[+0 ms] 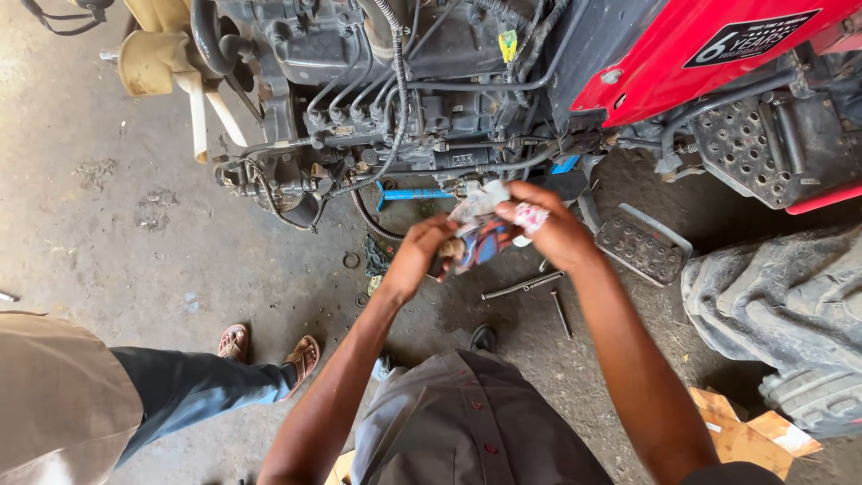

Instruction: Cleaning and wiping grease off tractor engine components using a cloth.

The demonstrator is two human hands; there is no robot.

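Note:
My left hand (420,254) grips the lower end of a small part wrapped in a striped red and blue rag (482,241). My right hand (548,226) pinches a crumpled white rag (479,203) against the top of the same bundle, and one of its fingers is wrapped in white and pink cloth. Both hands meet in front of the exposed tractor engine (377,90). The part inside the rags is mostly hidden.
A red tractor hood (682,45) and a large rear tyre (781,305) stand to the right, with a metal foot pedal (642,244) between. A blue tool (413,194), long bolts (525,286) and rings lie on the concrete floor. Another person's legs in sandals (269,352) are at left. Cardboard (745,436) lies at lower right.

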